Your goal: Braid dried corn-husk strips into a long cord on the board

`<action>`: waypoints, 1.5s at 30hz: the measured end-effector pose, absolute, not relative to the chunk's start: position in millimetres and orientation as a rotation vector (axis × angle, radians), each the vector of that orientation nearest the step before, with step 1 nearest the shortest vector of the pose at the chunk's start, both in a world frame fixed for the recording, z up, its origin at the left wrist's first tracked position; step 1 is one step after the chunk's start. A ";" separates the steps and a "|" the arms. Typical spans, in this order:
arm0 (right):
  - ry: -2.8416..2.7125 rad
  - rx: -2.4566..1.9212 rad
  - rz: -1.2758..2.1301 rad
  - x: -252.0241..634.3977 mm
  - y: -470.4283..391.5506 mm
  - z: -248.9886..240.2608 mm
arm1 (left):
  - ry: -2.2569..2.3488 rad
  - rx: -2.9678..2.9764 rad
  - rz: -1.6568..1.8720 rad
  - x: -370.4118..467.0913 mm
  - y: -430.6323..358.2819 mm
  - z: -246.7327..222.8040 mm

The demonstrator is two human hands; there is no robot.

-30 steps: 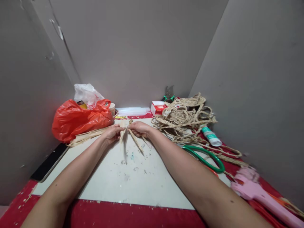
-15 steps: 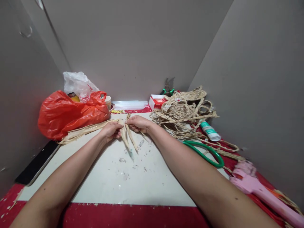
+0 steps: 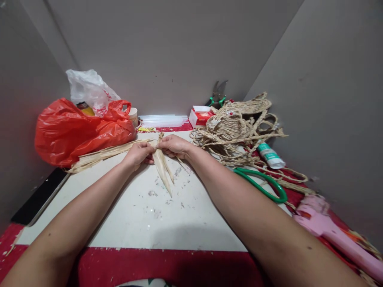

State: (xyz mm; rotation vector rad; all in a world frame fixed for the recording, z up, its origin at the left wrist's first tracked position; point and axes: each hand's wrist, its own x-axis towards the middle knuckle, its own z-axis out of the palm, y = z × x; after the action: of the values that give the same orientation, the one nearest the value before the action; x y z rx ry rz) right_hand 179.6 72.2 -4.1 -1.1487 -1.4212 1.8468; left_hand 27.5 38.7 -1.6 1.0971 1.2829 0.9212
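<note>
Pinched between fingertips of left hand (image 3: 140, 154) and right hand (image 3: 174, 146), pale dry fibre strips (image 3: 161, 164), tips angled over white board (image 3: 125, 223), braided rope (image 3: 230, 129) piled to the right

The broad strip (image 3: 162, 167), earlier apart from the narrow strip (image 3: 170, 173), had swung against it; shadow had darkened the board (image 3: 134, 223) near its front.

Glossy, crinkled red plastic bag (image 3: 64, 133); rough, matt braided tan fibre cord (image 3: 230, 126); smooth, glossy green plastic handle (image 3: 266, 190).
</note>
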 end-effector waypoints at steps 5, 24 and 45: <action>-1.417 -1.178 1.783 177.3 71.0 -5.2 | 1.280 1.192 1.001 27.5 39.9 -7.5; -1.518 -1.328 1.582 175.4 77.4 -11.2 | 0.973 1.157 1.455 -11.5 0.8 101.8; -1.394 -1.148 1.832 182.3 77.8 -8.9 | 1.479 1.549 0.755 21.9 42.2 18.0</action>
State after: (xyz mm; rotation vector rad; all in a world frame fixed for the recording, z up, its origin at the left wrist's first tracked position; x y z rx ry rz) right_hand 182.3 77.8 -8.9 -1.1480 -1.3938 1.8324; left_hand 21.9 42.2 18.0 1.5493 1.4785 0.7554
